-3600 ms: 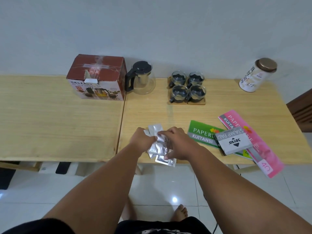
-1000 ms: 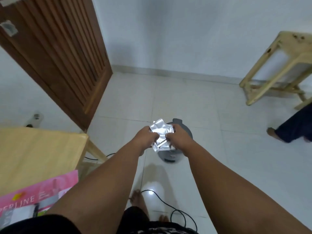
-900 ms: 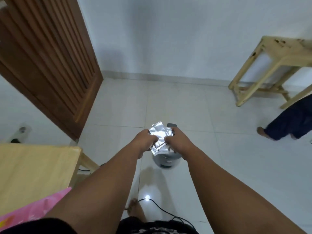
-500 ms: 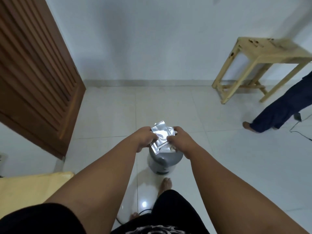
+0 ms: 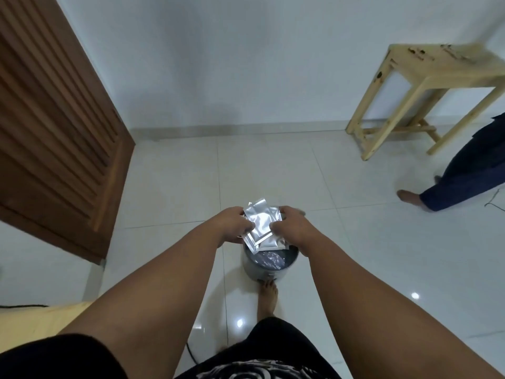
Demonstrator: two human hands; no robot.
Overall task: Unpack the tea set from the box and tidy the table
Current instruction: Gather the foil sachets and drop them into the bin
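A brown louvred wooden door fills the left side of the frame, with the corner of a pale wooden table showing at lower left. At centre, a person standing on white floor tiles holds a small stack of silver foil packets in both hands above a grey round bin. The left hand grips the packets' left edge with curled fingers, and the right hand pinches their right edge in the same way. The packets are in the air, slightly fanned, well away from the table and directly over the bin's open mouth, where something dark and bluish shows inside. The person's bare foot is set right at the bin's near base, and a black cable lies on the tiles by the legs. To the right, a light wooden stool stands against the white wall. At the far right edge, a second person's leg in dark blue trousers and a bare foot rest on the floor
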